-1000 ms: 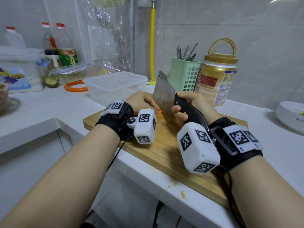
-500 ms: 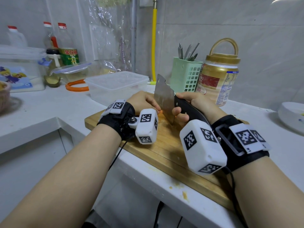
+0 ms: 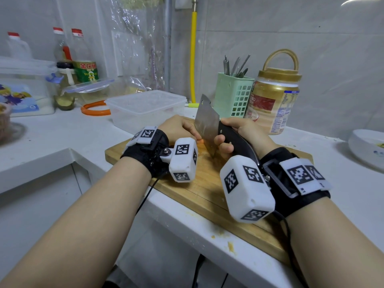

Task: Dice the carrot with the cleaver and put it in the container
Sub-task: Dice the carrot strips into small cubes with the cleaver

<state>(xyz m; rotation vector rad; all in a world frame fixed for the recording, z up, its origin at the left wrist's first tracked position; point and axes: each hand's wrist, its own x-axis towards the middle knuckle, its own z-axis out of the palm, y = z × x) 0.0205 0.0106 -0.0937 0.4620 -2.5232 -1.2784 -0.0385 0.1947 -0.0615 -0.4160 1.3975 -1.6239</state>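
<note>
On the wooden cutting board my left hand curls over the carrot; only a small orange end shows beside the blade, the rest is hidden under my fingers. My right hand grips the black handle of the steel cleaver. The blade stands upright right against my left fingers, its edge down at the board. The clear plastic container stands just behind the board, to the left of the cleaver; I cannot see into it.
A green utensil basket and a gold-lidded jar stand behind the board on the right. A white bowl sits at the far right. Bottles, a lidded box and an orange ring line the back left. The counter edge runs close in front.
The cleaver has come down slightly against the carrot, and my view has shifted a little. Both hands keep their holds.
</note>
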